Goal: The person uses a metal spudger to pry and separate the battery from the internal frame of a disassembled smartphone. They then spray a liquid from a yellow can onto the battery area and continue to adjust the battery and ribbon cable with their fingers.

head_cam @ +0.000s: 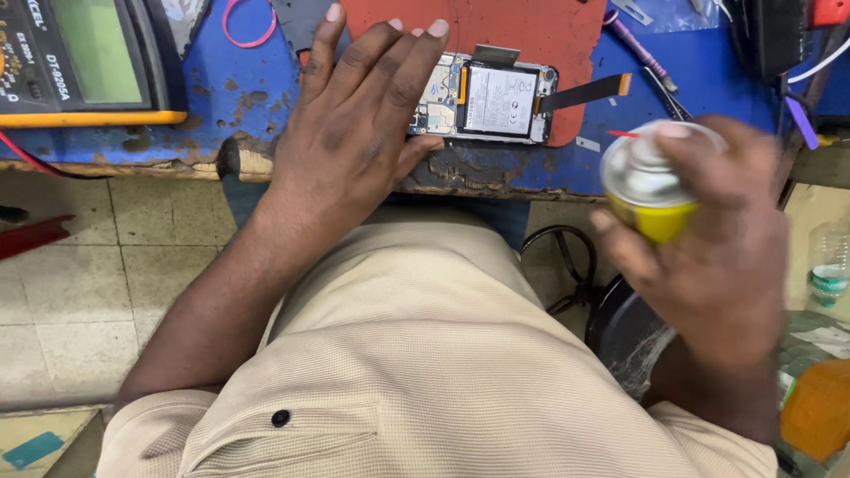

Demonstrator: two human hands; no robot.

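Note:
An opened phone (496, 102) with its back off lies on a red mat (522, 35) at the front of a worn blue workbench (221, 97); a flat cable sticks out to its right. My left hand (354, 124) rests flat over the phone's left end, fingers spread. My right hand (717, 239) grips a yellow spray can (651, 181) with a white top and a thin red nozzle straw, held off the bench's front edge, to the right of the phone.
A multimeter with a yellow rim (84, 62) stands at the back left. Tweezers (668, 93) and a purple tool (637, 49) lie right of the mat. A pink rubber band (248, 26) lies behind my left hand. Tiled floor below.

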